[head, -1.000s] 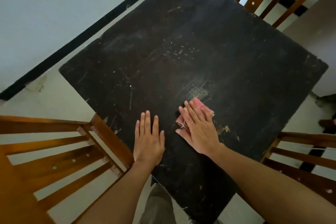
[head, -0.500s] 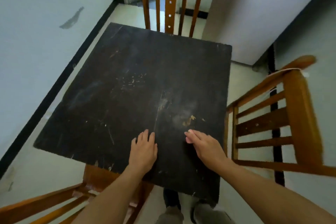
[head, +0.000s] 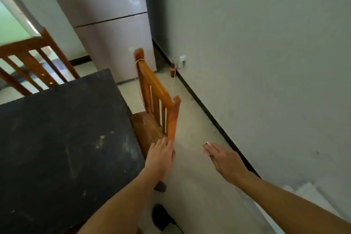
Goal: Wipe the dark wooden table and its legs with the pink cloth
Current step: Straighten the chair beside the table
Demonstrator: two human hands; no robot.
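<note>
**Dark wooden bench** [head: 57, 138]: fills the left half of the frame. Its top is scuffed, with a pale chip near the right edge. That edge runs from upper centre down to lower centre. The legs are hidden under the top.

**Pink cloth**: not plainly in view. A pinkish sliver at the right fingertips may be it or only nails; cannot tell.

**Left hand** [head: 160, 155]: just right of the bench edge and the nearer hand to it. Its fingers are close together and fairly straight, with tips against the near upright of the chair [head: 157, 99]; no grip shows.

**Right hand** [head: 226, 159]: lower centre-right, palm down over the floor [head: 190, 192]. Its fingers are straight and pressed together, and it is well apart from the bench.

**Relation:** the bench lies left of both hands, and the chair stands tucked at its right edge between them. In my judgement the legs on that side are reached only past the chair.

**Surroundings:**
- second chair [head: 32, 57], upper left
- refrigerator [head: 106, 24], top centre
- wall [head: 266, 62], right
</note>
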